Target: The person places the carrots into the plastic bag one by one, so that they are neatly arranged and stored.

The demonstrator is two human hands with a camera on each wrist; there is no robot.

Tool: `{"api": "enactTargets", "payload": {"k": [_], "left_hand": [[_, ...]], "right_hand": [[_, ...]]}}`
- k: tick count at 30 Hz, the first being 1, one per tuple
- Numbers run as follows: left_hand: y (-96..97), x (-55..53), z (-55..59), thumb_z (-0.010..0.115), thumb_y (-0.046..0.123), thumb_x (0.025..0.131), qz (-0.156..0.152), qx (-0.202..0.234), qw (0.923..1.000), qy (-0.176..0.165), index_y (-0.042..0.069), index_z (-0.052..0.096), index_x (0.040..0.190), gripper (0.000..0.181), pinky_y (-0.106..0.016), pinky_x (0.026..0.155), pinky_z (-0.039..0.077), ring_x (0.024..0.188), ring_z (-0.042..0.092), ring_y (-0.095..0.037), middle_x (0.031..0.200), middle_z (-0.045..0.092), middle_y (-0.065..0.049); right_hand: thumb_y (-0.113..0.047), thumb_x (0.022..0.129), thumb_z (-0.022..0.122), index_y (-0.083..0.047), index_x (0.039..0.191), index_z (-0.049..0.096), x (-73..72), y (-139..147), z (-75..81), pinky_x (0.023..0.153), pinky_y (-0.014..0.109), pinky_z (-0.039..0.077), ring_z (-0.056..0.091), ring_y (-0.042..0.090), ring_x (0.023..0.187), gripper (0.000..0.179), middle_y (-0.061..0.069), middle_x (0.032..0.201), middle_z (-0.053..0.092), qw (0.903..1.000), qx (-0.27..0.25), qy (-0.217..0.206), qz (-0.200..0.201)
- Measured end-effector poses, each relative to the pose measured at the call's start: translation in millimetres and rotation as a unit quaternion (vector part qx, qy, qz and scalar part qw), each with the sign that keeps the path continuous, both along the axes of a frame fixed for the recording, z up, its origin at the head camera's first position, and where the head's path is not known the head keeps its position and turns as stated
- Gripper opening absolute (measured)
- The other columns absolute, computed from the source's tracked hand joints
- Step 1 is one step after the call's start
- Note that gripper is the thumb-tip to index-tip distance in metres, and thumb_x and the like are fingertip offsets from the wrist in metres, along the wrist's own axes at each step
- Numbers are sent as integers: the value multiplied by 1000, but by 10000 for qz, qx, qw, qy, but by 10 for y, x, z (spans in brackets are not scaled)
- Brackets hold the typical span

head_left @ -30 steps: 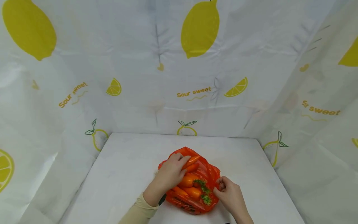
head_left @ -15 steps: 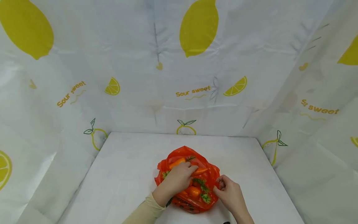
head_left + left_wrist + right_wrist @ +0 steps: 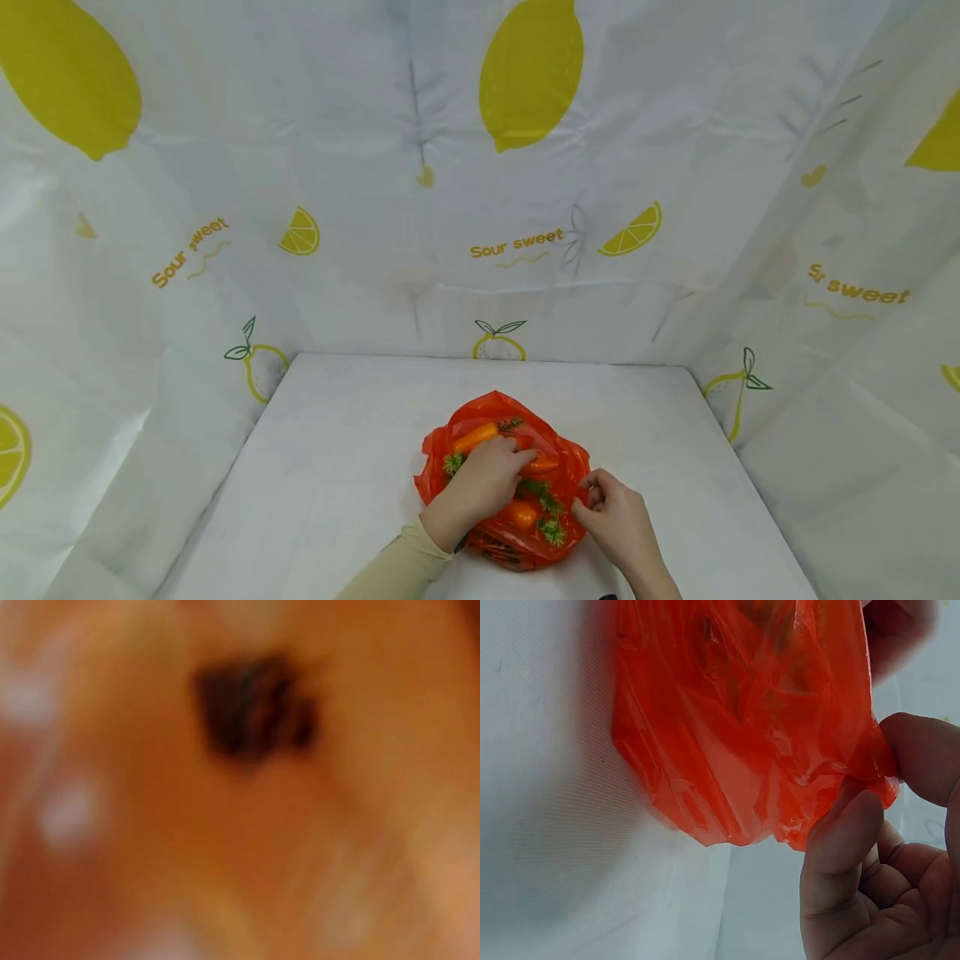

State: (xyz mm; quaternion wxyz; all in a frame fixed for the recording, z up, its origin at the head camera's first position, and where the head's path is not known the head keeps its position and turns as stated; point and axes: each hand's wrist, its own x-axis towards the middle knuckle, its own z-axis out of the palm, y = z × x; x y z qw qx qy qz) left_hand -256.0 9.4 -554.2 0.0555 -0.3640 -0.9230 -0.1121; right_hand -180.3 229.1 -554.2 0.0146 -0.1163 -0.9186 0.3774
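A translucent red plastic bag (image 3: 491, 408) lies on the table, its mouth spread. Inside are several orange carrots (image 3: 523, 514) with frilly green tops (image 3: 552, 532). My left hand (image 3: 483, 483) reaches down among the carrots; one finger points right beside a carrot (image 3: 546, 462). Its other fingertips are hidden, so whether it grips a carrot is unclear. The left wrist view holds only a blurred orange close-up with a dark patch. My right hand (image 3: 618, 517) pinches the bag's right edge; in the right wrist view, thumb and forefinger hold the bunched film of the bag (image 3: 735, 750).
A white table (image 3: 322, 467) surrounds the bag. White sheeting (image 3: 375, 275) printed with lemons stands behind the table and on both sides. A small black object (image 3: 608, 597) shows at the bottom edge by the right wrist.
My left hand has moved right and slightly down across the carrots, uncovering an orange carrot and green tops on the bag's left side. The right hand keeps its place at the bag's edge.
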Motion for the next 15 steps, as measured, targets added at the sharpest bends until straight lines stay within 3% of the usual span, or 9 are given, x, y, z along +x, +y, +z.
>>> {"api": "enactTargets", "payload": {"k": [8, 15], "left_hand": [[35, 9, -118, 72, 18, 99, 60, -112, 9999, -5, 32, 67, 141, 45, -45, 111, 49, 108, 62, -17, 109, 69, 6], [36, 18, -153, 71, 17, 100, 9, -11, 9999, 160, 31, 68, 139, 42, -43, 108, 50, 107, 63, -16, 108, 69, 7]], "right_hand": [[-15, 81, 77, -15, 96, 66, 9, 1, 15, 53, 25, 43, 52, 16, 64, 19, 1, 75, 57, 10000, -13, -67, 43], [-14, 82, 77, -14, 97, 66, 10, -2, 9, 53, 25, 44, 52, 16, 65, 19, 1, 75, 58, 9999, -80, -81, 65]]}}
